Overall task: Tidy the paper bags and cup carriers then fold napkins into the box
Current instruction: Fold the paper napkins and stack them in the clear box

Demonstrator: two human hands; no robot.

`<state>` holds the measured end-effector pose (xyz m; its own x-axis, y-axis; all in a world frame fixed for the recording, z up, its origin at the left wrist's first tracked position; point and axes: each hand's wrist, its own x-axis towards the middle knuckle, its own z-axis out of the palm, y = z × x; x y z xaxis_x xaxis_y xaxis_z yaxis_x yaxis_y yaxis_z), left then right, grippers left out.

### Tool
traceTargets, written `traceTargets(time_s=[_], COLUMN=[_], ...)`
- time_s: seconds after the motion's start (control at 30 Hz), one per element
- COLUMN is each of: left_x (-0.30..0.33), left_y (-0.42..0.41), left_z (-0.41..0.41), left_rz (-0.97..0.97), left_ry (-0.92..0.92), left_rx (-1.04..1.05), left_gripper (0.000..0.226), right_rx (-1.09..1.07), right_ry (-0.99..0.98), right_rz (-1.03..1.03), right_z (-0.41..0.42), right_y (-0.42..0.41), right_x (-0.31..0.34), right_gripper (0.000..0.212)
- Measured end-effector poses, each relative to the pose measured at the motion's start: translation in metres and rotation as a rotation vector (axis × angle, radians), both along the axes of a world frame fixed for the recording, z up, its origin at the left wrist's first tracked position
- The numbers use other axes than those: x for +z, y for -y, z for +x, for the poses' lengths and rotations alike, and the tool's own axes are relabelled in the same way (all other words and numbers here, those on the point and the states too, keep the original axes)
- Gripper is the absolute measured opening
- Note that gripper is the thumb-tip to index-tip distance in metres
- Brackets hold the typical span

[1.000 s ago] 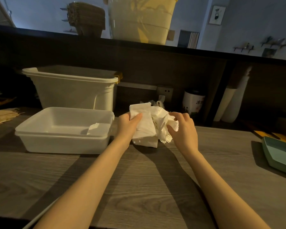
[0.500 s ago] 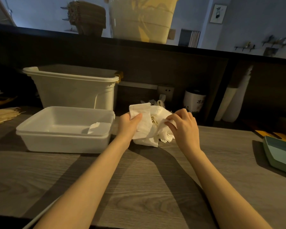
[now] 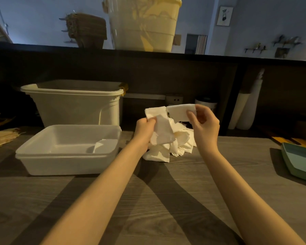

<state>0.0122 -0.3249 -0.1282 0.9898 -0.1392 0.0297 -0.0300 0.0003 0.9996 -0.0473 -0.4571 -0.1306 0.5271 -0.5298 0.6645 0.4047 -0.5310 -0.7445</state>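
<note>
One folded napkin [image 3: 180, 112] sits pinched between the thumb and fingertips of my right hand [image 3: 204, 124], lifted clear of the rest and held with its long edge running roughly level, left to right, its free end pointing toward my left hand [image 3: 145, 129]. That left hand grips a loose bunch of napkins [image 3: 163, 137] which trails down onto the wooden counter [image 3: 148, 200], where the lower sheets rest in a fanned heap just below and between my two grips. What the coming move turns on, as I judge it, is where the shallow white box [image 3: 67, 152] lies: well off to the left of my right hand, beyond my left hand, low on the counter, with its long side stretching away leftward. So the napkin I hold has to cross over or in front of my left hand to reach it. My left hand is plainly the nearer one to the box, almost beside its right wall, yet it is occupied with the bunch. One white napkin [image 3: 102, 146] already lies inside the box at its right end, the end closest to me, so I would expect to set this piece near it. Behind the box stands a taller white bin [image 3: 74, 105].
</note>
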Motion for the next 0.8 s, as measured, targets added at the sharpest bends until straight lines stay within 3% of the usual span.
traceTargets(time_s=[0.23, 0.43, 0.6, 0.8], left_x=[-0.006, -0.016, -0.021, -0.025], left_y=[0.002, 0.001, -0.002, -0.002], left_z=[0.000, -0.004, -0.009, -0.015], left_rz=[-0.181, -0.246, -0.222, -0.240], left_ry=[-0.140, -0.142, -0.146, -0.147], left_rx=[-0.056, -0.101, -0.106, -0.135], left_gripper=[0.014, 0.024, 0.021, 0.029], right_rx=[0.200, 0.343, 0.423, 0.398], right_ry=[-0.082, -0.175, -0.248, -0.284], right_rz=[0.115, 0.177, 0.088, 0.150], right_z=[0.001, -0.004, -0.008, -0.013], right_y=[-0.010, -0.009, -0.017, -0.018], right_x=[-0.017, -0.023, -0.023, -0.025], right_gripper=[0.041, 0.052, 0.048, 0.042])
